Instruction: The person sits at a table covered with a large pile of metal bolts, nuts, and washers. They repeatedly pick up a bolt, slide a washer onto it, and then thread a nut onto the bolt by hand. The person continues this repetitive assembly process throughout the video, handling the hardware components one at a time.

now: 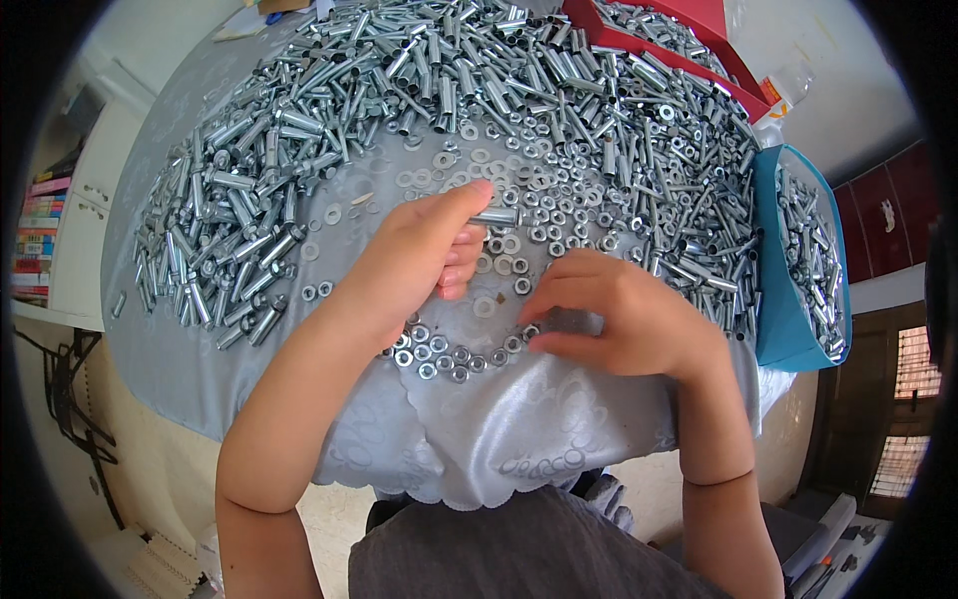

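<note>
My left hand (424, 245) is closed in a fist around a shiny anchor bolt sleeve (501, 216), its end sticking out to the right past the thumb. Lower and to the right, my right hand (629, 309) has thumb and index finger at either side of a hex nut (530, 331) on the tablecloth. That nut lies at the right end of a curved group of nuts (460, 354) near the table's front edge. Flat washers (484, 306) lie between the two hands, and more loose nuts (559, 215) are scattered just beyond them.
A big heap of metal sleeves and bolts (429, 65) arcs across the grey tablecloth (349, 439). Assembled anchor bolts (264, 319) lie at the left. A red box (738, 85) at the back right and a teal bin (773, 299) at the right hold more hardware.
</note>
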A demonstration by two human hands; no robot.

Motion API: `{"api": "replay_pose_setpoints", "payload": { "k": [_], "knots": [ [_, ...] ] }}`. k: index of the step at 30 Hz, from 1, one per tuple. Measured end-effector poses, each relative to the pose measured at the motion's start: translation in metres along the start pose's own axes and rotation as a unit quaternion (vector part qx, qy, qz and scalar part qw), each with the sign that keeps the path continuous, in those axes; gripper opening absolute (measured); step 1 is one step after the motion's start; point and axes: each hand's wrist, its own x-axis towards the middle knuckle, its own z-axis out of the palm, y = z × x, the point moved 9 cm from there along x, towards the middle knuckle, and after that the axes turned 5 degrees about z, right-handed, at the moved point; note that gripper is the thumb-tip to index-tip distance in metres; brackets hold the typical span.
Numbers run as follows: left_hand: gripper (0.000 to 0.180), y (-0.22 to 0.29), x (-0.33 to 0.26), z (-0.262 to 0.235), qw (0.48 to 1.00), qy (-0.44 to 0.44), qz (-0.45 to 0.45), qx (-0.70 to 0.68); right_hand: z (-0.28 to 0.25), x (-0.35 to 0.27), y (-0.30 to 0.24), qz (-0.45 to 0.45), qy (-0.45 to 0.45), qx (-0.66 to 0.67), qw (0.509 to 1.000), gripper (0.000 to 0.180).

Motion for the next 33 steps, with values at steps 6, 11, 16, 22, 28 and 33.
{"api": "replay_pose_setpoints", "payload": {
  "k": [6, 11, 16, 22, 28, 33],
  "knots": [
    [0.041, 0.000, 0.001, 0.001, 1.000, -0.002, 0.003, 0.007, 0.004, -0.001, -0.006, -0.030, 0.003, -0.054, 0.998, 0.018],
    [0.041, -0.002, 0.003, 0.001, 1.000, 0.000, -0.001, 0.014, 0.004, -0.002, -0.007, -0.040, 0.010, -0.063, 0.997, 0.016],
    [0.041, -0.001, 0.003, 0.000, 1.000, 0.000, 0.002, 0.015, 0.004, -0.003, -0.009, -0.050, 0.017, -0.083, 0.995, 0.014],
    [0.040, -0.001, 0.002, -0.001, 1.000, 0.004, 0.005, 0.019, -0.008, -0.003, -0.011, -0.062, 0.072, -0.090, 0.991, 0.018],
    [0.040, 0.001, 0.001, 0.001, 1.000, 0.001, -0.003, 0.010, -0.041, -0.008, -0.021, -0.081, 0.214, -0.066, 0.971, 0.021],
    [0.040, 0.001, -0.001, 0.012, 1.000, -0.020, 0.002, 0.009, -0.056, -0.014, -0.022, -0.100, 0.310, -0.042, 0.945, 0.023]
  ]
}}
